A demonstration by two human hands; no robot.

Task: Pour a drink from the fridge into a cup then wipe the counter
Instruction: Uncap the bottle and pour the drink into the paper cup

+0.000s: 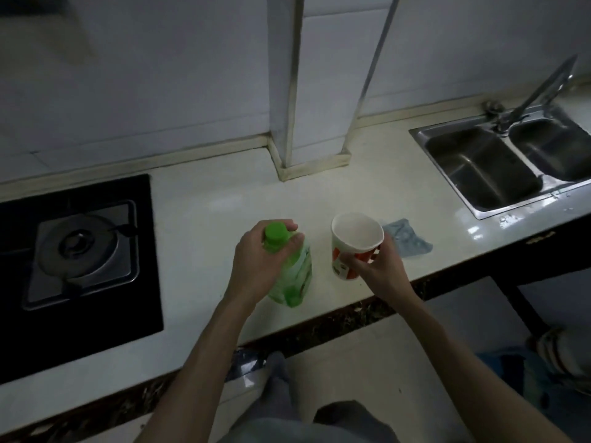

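Gas stove (80, 247) is at the far left, set into the pale tabletop (208, 199). Next comes my left hand (259, 260), with fingers and thumb curled around the green cap (275, 234) of the drink bottle (294, 273). The bottle stands on the tabletop near the front edge. To the right of it, close but not touching, is the paper cup (356, 241). My right hand (374, 266) grips its lower side, the fingers wrapped around the wall. Just behind this hand lies a blue cloth (404, 241), and further right are the steel sink (479, 174) and its tap (537, 91).

I judge the task is at an early stage. The drink is already out and the cup is ready, but the cap is on and the inside of the cup looks dry. So opening, pouring and wiping are all left to do.

Some things I cannot make out. The fridge is not in view. The bottle label is blurred, and my hand hides much of the bottle, so I cannot tell how full it is. I also cannot tell if the cup rests on the tabletop or is lifted a little. The light is dim.
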